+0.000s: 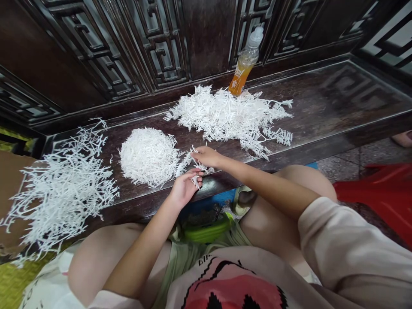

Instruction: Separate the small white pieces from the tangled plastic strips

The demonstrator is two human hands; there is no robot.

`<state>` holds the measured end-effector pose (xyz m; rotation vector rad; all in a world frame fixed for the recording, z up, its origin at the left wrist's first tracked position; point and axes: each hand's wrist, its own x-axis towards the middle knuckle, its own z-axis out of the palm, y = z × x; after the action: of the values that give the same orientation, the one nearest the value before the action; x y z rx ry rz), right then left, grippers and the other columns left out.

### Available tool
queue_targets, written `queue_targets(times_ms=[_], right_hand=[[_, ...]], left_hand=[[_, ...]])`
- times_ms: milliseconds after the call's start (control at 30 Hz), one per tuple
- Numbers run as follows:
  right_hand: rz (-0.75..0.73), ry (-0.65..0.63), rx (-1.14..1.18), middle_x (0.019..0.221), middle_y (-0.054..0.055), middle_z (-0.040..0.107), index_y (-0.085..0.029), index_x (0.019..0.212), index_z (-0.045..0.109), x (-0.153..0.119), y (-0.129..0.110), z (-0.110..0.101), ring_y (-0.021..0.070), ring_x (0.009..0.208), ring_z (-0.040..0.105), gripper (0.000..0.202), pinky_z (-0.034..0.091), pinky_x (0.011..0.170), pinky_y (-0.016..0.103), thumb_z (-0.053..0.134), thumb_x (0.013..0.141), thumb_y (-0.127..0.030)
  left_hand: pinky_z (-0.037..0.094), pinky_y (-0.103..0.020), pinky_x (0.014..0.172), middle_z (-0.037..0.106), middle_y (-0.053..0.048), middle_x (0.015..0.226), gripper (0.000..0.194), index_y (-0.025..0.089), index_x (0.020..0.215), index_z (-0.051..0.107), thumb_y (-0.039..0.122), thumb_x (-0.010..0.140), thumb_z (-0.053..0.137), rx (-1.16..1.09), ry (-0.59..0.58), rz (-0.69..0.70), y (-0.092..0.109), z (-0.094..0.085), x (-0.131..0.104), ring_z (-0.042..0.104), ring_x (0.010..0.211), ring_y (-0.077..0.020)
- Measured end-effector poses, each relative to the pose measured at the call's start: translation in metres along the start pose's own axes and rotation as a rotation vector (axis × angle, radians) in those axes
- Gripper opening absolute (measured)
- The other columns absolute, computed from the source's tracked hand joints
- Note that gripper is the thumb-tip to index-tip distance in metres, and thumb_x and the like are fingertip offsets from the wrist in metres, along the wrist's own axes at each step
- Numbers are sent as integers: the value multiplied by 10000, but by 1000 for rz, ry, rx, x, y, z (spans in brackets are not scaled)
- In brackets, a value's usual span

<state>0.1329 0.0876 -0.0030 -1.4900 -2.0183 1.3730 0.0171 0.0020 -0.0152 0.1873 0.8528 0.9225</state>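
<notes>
My left hand (pixel 186 187) is at the bench's front edge, palm up, its fingers curled round a few small white plastic pieces (pixel 195 182). Just above it my right hand (pixel 207 156) pinches a thin white branched plastic sprig (pixel 198 165), partly hidden by the fingers. Beside my hands, to the left, rises a round heap of short white pieces (pixel 148 156). Behind them spreads a pile of white branched sprigs (pixel 222 113) with dense side twigs. Farther left lies a loose tangle of longer, barer white stems (pixel 69 189).
A bottle of orange drink (pixel 243 66) stands at the back, against the right-hand pile. The dark wooden bench (pixel 322 92) has a carved backrest (pixel 206 38). A red plastic stool (pixel 380 197) is at right, a green object (pixel 206 231) below, and cardboard (pixel 13 193) at left.
</notes>
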Motion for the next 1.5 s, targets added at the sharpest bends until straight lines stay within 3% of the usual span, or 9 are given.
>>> queue_targets(times_ms=[200,333,467,833,1000,1167,1367,1500], right_hand=[[-39,-74,42,447,-49,385,-145,573,451,0,-1,3,61,443,341,301,250,476,198,380,787,-345],[-89,-91,32,492,-48,400,-136,606,457,-2,-1,5,53,469,347,300,257,486,184,368,803,-344],[-121,-98,8,503,-51,403,-134,648,482,-5,-1,5,57,480,349,293,260,497,186,383,804,-361],[-34,-89,299,496,-54,398,-141,638,474,-4,-2,8,58,457,334,296,262,468,185,399,793,-382],[-16,-122,468,528,-49,416,-138,616,461,-5,-3,10,54,482,350,274,282,493,180,424,787,-350],[33,-143,631,523,-47,405,-136,605,449,-6,-5,10,51,476,352,275,283,487,180,433,787,-341],[-28,-202,617,529,-47,395,-133,607,454,-7,-5,10,46,467,334,286,271,465,176,444,784,-356],[-57,-225,582,509,-49,399,-142,631,461,-10,-6,13,51,458,349,266,276,451,174,436,793,-351]], left_hand=[[290,-180,469,485,28,588,146,168,743,465,232,669,573,216,33,149,-5,-1,2,386,465,-44],[278,-187,479,478,23,593,240,163,721,493,399,713,534,451,30,285,-10,-1,2,372,484,-47],[273,-201,479,484,14,583,353,159,662,502,509,702,484,527,80,332,-11,-2,4,364,484,-59],[265,-198,521,437,33,545,316,164,585,493,459,692,524,660,106,493,-8,1,2,346,510,-74],[313,-186,602,519,27,620,199,179,729,586,368,667,583,712,156,528,-7,2,1,446,615,-98],[335,-195,703,579,12,728,177,169,739,605,333,681,570,808,177,599,-4,0,3,491,718,-114],[363,-229,706,592,-1,729,227,172,852,604,325,700,533,819,230,553,-7,-4,6,520,733,-132],[369,-233,668,563,7,677,201,159,803,581,314,721,484,868,227,527,-9,-6,9,501,660,-116]])
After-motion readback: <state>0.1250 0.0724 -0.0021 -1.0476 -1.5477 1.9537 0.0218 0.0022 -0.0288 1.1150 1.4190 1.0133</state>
